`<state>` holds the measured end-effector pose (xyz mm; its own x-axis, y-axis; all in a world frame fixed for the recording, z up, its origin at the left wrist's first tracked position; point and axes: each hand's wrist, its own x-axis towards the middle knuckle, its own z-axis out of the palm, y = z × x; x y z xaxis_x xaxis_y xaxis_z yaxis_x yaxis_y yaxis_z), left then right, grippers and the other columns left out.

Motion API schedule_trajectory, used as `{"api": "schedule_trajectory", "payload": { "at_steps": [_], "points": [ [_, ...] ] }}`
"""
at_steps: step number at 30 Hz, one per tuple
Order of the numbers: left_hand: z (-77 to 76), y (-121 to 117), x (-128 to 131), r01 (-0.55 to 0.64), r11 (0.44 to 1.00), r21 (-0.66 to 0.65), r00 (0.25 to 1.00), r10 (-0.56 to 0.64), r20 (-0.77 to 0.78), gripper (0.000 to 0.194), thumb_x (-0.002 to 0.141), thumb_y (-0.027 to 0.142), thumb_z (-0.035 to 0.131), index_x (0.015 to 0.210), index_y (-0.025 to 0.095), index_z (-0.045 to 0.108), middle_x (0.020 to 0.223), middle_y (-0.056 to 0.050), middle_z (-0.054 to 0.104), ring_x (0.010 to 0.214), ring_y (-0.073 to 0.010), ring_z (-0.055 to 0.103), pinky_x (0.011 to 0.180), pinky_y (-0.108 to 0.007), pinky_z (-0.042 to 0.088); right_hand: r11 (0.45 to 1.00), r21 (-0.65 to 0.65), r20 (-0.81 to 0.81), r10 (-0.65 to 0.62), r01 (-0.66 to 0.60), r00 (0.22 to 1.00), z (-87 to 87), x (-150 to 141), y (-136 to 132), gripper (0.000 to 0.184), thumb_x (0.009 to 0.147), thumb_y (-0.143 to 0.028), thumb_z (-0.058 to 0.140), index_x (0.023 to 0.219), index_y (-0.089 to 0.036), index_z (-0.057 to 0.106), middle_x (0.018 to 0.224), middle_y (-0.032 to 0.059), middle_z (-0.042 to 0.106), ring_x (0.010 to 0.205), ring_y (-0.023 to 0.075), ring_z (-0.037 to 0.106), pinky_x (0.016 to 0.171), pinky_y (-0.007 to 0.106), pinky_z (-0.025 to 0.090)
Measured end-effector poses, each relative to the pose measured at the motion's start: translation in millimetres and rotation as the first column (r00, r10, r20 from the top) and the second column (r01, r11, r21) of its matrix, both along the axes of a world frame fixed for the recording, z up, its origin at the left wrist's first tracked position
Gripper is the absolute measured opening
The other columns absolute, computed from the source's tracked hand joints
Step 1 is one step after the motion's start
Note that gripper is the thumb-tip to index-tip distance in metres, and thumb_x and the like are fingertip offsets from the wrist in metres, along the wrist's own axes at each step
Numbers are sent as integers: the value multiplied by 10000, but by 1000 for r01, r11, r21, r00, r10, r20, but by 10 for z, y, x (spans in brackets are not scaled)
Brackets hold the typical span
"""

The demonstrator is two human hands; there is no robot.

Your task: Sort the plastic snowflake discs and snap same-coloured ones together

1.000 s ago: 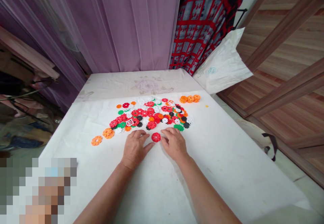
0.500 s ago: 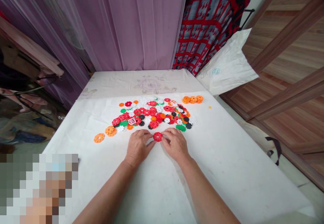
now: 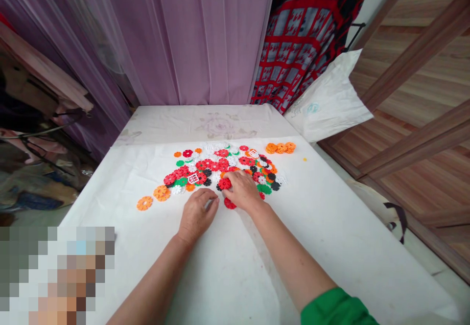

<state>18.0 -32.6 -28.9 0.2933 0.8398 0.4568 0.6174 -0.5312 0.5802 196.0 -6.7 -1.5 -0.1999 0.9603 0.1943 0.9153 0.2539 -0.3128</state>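
White sheet point(image 3: 227, 271): right hand point(image 3: 240, 190) on one red disc point(image 3: 224, 183), left hand point(image 3: 196, 216) beside it.

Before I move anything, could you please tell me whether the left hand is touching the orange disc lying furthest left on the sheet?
Apart: the head view shows the left hand well to the right of the orange disc, with white sheet plainly between them.
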Motion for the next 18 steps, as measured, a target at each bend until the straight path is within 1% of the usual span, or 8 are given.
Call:
{"api": "schedule_trajectory", "payload": {
  "at_steps": [4,6,7,9,12,13,15,18],
  "points": [
    [8,32,-25,-27,1000,-5,999,27,39,151,879,244,530,836,213,671,876,-49,708,819,-165,672,770,-293,556,1000,11,69,22,-22,997,-2,-20,33,276,772,-231,670,1046,-214,643,981,98,702,1041,283,581,871,400,444],
    [9,43,-31,-30,1000,-10,999,30,44,153,878,246,530,832,214,673,877,-50,712,809,-163,674,766,-289,558,1000,21,61,19,-20,998,2,-9,42,272,764,-220,666,1034,-201,641,964,103,703,1020,287,595,868,404,450],
    [9,46,-32,-29,1000,-13,999,29,45,154,877,244,530,833,214,674,879,-49,713,808,-161,675,765,-287,558,1000,28,30,5,-5,1000,3,6,36,283,752,-215,672,1033,-199,637,973,102,706,1014,285,602,873,405,454],
    [4,49,-34,-23,1000,-15,999,24,46,155,877,236,527,834,216,674,882,-49,714,805,-160,675,758,-285,557,999,33,-95,-35,38,995,-6,55,-11,317,727,-220,690,1036,-210,623,1010,84,713,992,265,623,880,394,466],
    [-10,53,-33,-19,1000,-5,999,19,44,158,880,223,520,838,216,673,875,-50,712,807,-162,676,744,-287,556,996,4,-335,-86,93,938,-60,148,-188,316,735,-266,688,1037,-242,597,1022,39,719,921,212,658,844,349,496],
    [-16,55,-32,-19,1000,-1,999,19,43,157,881,220,520,840,215,671,873,-51,712,807,-163,677,740,-287,555,995,-2,-382,-96,103,919,-88,171,-265,297,743,-271,676,1027,-245,595,1016,33,719,917,204,664,839,342,501],
    [-27,60,-30,-20,1000,6,999,20,42,153,882,217,523,838,211,669,872,-51,712,809,-163,679,736,-284,553,996,-11,-414,-86,89,906,-149,193,-411,311,735,-240,661,1038,-245,592,1025,35,721,938,204,665,859,344,498],
    [-40,67,-31,-18,1000,14,999,18,39,146,885,221,530,835,207,666,873,-51,714,814,-162,681,741,-280,551,996,4,-407,-82,92,910,-221,173,-546,305,725,-219,648,1026,-241,601,1002,44,723,934,214,663,859,350,499]
  ]
}}
